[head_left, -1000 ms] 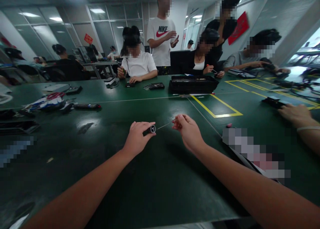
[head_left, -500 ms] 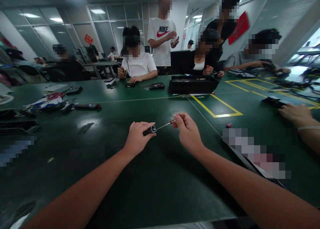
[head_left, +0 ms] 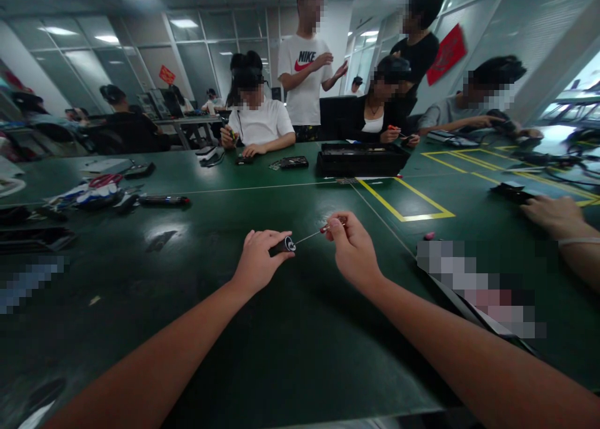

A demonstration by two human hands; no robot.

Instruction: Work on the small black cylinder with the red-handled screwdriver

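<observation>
My left hand point(head_left: 259, 259) is closed around a short black cylinder point(head_left: 281, 246), whose round, light-rimmed end faces right. Between the fingers of my right hand point(head_left: 350, 247) is the reddish handle of a screwdriver point(head_left: 309, 236). Its thin metal shaft points left, and the tip meets the open end of the cylinder; how deep it sits inside I cannot tell. Both hands are held over the green table point(head_left: 300, 348). Part of the cylinder is hidden by my left fingers.
A long black case point(head_left: 360, 161) stands across the table. Tools and gloves point(head_left: 100, 194) lie at the left. Papers point(head_left: 473, 285) lie near my right forearm, and another person's hand point(head_left: 555, 216) rests at the far right. Yellow tape point(head_left: 426, 216) marks the tabletop.
The cylinder and my left fingers have shifted very slightly right, closer to my right hand. My grip on both things is the same. The standing person's hands have moved apart.
</observation>
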